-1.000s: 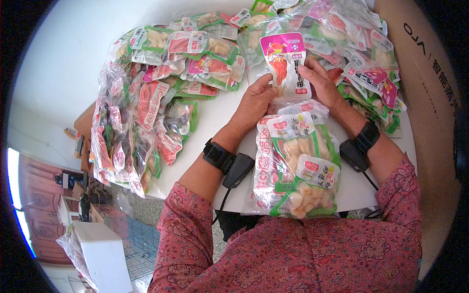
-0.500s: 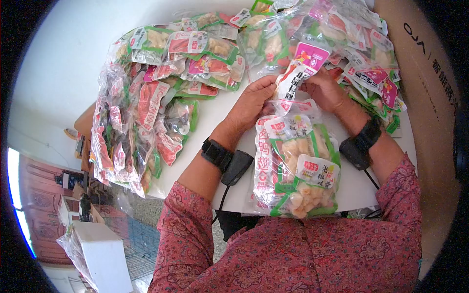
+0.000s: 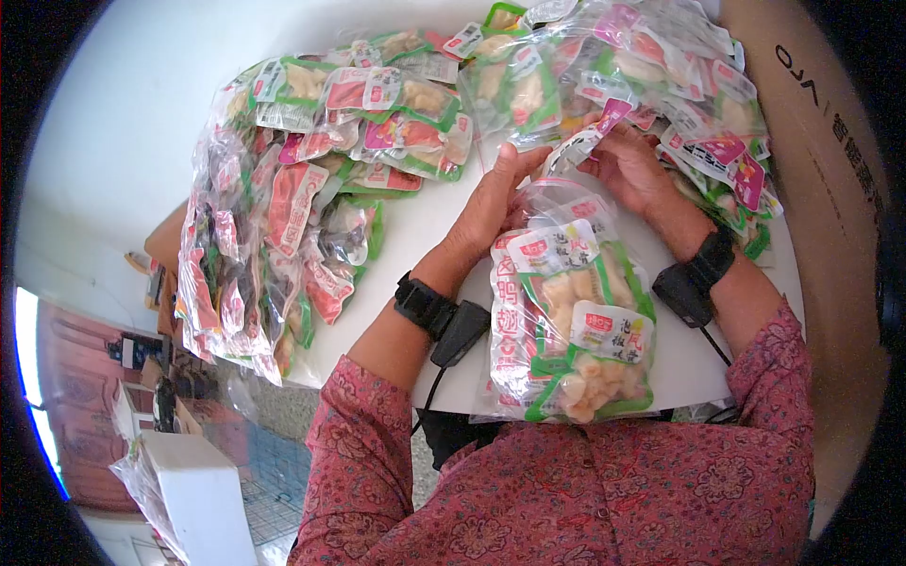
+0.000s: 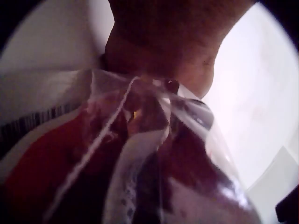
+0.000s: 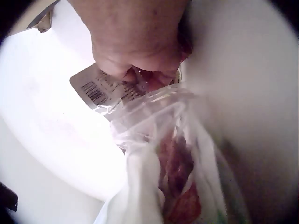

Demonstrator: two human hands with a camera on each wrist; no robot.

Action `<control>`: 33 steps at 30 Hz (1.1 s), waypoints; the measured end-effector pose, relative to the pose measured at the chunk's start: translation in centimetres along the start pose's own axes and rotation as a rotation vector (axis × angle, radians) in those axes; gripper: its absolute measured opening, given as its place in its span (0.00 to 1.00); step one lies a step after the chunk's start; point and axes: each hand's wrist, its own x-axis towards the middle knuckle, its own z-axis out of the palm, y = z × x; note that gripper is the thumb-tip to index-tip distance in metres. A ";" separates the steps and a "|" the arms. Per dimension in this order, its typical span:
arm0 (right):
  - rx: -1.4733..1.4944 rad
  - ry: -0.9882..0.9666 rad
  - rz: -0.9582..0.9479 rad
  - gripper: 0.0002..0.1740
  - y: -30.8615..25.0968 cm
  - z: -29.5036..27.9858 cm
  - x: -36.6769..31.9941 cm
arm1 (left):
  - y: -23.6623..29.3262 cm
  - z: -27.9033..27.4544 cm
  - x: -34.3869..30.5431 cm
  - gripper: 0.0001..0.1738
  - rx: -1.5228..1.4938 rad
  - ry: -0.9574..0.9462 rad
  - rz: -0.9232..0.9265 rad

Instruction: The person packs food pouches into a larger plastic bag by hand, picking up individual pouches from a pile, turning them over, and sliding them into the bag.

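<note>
Packet (image 3: 578, 149) tipped more edge-on than before at mouth of bag (image 3: 549, 200), pinched in right hand (image 3: 637, 170); left hand (image 3: 486, 203) with thumb newly lifted, other fingers' hold: can't tell. Bare table (image 3: 415, 226) between left hand and pile (image 3: 297, 203); box (image 3: 821, 189) beside right edge.

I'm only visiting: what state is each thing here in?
Clear plastic bag of printed packets: well filled; sealed or open unclear.
Pink-and-white printed packet: tilted, at the bag's mouth.
Bare right hand: gripping that packet.
Bare left hand: thumb raised, other fingers partly hidden.
Left heap of colourful plastic packets: piled untidily.
Right heap of colourful plastic packets: piled, overlapping.
White table: partly covered.
Black wrist straps: fastened round both wrists.
</note>
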 end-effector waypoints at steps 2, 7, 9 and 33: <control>0.029 0.067 -0.008 0.08 0.0 0.0 0.0 | 0.6 0.5 -0.5 0.33 0.191 0.046 0.020; -0.188 0.267 -0.165 0.07 -0.6 0.5 0.0 | -1.1 0.4 0.2 0.32 0.648 0.226 0.296; -0.258 0.249 -0.163 0.07 -0.8 0.7 -0.1 | -1.5 0.1 0.4 0.25 0.515 0.197 0.263; -0.447 0.271 -0.225 0.10 -1.0 1.8 -0.6 | -0.8 0.4 0.0 0.16 0.248 0.013 0.128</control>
